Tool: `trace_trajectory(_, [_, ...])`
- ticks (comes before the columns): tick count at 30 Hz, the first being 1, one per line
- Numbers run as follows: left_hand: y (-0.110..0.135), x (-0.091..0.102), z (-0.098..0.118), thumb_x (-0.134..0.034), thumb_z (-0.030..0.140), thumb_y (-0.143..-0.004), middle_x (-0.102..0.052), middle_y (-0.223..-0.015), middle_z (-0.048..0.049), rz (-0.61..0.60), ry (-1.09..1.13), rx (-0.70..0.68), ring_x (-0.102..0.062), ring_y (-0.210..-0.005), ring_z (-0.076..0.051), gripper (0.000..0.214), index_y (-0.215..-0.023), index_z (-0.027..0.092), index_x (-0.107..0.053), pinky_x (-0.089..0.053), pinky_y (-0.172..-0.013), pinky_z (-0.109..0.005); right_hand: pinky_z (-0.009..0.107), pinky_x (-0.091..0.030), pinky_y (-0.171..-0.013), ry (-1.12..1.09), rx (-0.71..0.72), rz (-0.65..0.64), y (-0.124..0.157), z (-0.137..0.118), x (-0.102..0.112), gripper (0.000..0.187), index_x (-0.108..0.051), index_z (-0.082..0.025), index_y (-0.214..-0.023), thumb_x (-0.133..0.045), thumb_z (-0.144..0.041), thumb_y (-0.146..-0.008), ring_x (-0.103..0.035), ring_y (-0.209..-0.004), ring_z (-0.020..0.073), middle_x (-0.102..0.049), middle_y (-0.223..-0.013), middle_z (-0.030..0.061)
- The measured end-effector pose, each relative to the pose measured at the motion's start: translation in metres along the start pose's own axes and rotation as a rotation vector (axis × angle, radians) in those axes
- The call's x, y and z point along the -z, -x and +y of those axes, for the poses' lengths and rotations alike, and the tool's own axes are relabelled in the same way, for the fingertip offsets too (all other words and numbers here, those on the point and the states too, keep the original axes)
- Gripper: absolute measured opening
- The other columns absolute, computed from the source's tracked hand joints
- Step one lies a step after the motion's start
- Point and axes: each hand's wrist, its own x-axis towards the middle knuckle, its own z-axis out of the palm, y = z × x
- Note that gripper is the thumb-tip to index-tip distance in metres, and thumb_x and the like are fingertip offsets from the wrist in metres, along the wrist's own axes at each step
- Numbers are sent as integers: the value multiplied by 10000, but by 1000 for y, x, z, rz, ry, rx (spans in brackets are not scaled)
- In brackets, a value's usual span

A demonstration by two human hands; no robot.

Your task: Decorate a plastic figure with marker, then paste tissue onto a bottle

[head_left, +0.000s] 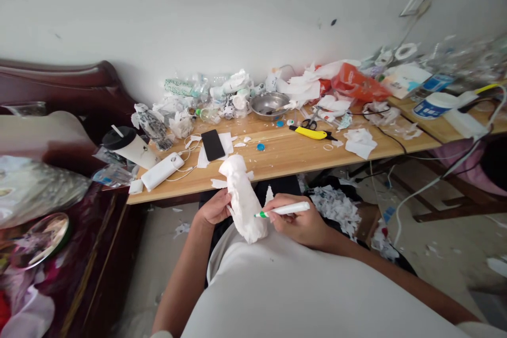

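Observation:
My left hand is closed around a tall white paper-covered figure, held upright over my lap just in front of the wooden table. My right hand grips a white marker with a green tip. The tip touches the figure's lower right side. Both hands are below the table's front edge, close to my white shirt.
The table holds a black phone, a white power bank, a lidded cup, a metal bowl, scissors, a yellow utility knife, an orange bag and several paper scraps. A dark wooden bedstead stands left. Shredded paper lies under the table.

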Motion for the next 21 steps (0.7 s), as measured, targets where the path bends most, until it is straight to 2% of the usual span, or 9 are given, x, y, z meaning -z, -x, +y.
trace_trajectory(6, [-3, 5, -5, -928, 518, -583, -767, -839, -91, 2, 20, -3, -704, -717, -211, 561, -970, 146, -763, -572, -679, -313, 203, -367, -493, -25, -3, -7, 1, 6, -3, 126, -719, -171, -890, -621, -249, -910, -472, -549, 76, -649, -734, 20])
trace_trajectory(13, [-6, 9, -7, -923, 519, -595, -770, -916, -137, -37, 26, 26, -723, -804, -246, 651, -1040, 83, -734, -578, -736, -336, 189, -375, -486, -48, -34, -6, 1, 7, -4, 129, -703, -177, -895, -602, -252, -926, -517, -586, 88, -665, -769, 28])
trace_trajectory(21, [-3, 7, -5, -930, 481, -607, -769, -842, -79, -54, 40, 18, -714, -724, -193, 564, -998, 119, -746, -575, -700, -292, 187, -388, -488, -47, -39, -3, 2, 8, -4, 146, -690, -178, -870, -597, -268, -937, -527, -591, 92, -653, -749, 23])
